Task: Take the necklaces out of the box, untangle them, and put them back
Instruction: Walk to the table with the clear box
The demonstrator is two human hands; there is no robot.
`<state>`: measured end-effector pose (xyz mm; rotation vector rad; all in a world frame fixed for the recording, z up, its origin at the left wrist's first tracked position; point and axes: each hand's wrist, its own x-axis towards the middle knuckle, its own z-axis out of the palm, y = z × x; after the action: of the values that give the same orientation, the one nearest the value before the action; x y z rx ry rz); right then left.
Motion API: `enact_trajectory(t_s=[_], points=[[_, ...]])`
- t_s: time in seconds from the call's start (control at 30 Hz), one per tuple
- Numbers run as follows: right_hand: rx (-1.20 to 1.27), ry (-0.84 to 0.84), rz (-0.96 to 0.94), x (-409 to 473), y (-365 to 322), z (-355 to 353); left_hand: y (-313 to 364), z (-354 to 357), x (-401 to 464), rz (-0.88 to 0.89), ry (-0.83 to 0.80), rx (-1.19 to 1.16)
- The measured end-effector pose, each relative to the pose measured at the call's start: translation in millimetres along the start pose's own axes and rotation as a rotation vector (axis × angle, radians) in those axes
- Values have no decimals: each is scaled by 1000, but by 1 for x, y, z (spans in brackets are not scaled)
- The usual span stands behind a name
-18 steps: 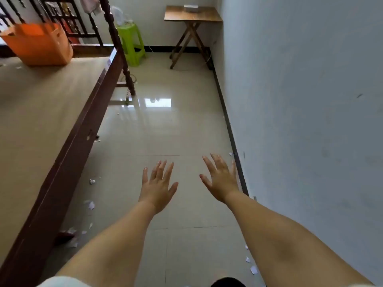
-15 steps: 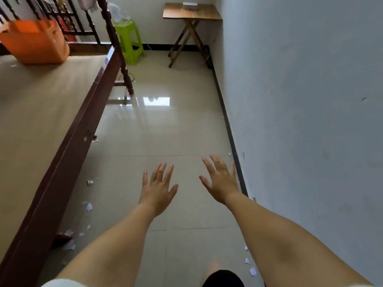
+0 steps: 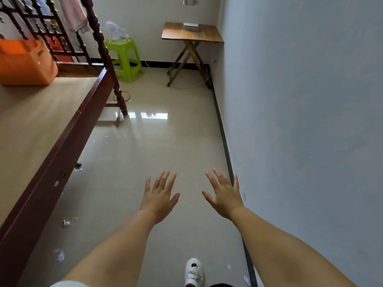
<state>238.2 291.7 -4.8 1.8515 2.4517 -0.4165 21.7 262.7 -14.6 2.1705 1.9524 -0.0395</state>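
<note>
Empty-handed: left hand [image 3: 159,198] & right hand [image 3: 224,196] stretch forward over the tiled floor [image 3: 157,154], fingers spread, holding nothing. Small pale box [image 3: 190,26] sits on the folding table [image 3: 192,35] at the far wall, well apart from both hands; necklaces can't be made out. White shoe [image 3: 193,271] shows at bottom edge.

Even daylight throughout; bright window glare on the glossy beige tiled floor [image 3: 154,116]; wide-angle bending at edges; slight softness.

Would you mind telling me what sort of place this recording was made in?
Probably a bedroom in a home: a wooden bed frame with turned posts, a green plastic stool and a small folding table on a tiled floor.
</note>
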Motion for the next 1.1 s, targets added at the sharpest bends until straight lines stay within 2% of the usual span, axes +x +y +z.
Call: enact_trajectory(t_s=[0.23, 0.47, 0.73, 0.97, 1.1], points=[[19, -4, -42, 144, 24, -40, -23, -30, 136, -72, 51, -63], [-6, -19, -69, 311, 13, -58, -92, -59, 285, -127, 43, -67], [87, 42, 26, 506, 6, -117, -172, -137, 486, -44, 6, 20], [81, 70, 99, 658, 62, -161, -163, -172, 668, 70, 26, 10], [53, 74, 63, 753, 109, -195, -154, -190, 769, 43, 47, -2]])
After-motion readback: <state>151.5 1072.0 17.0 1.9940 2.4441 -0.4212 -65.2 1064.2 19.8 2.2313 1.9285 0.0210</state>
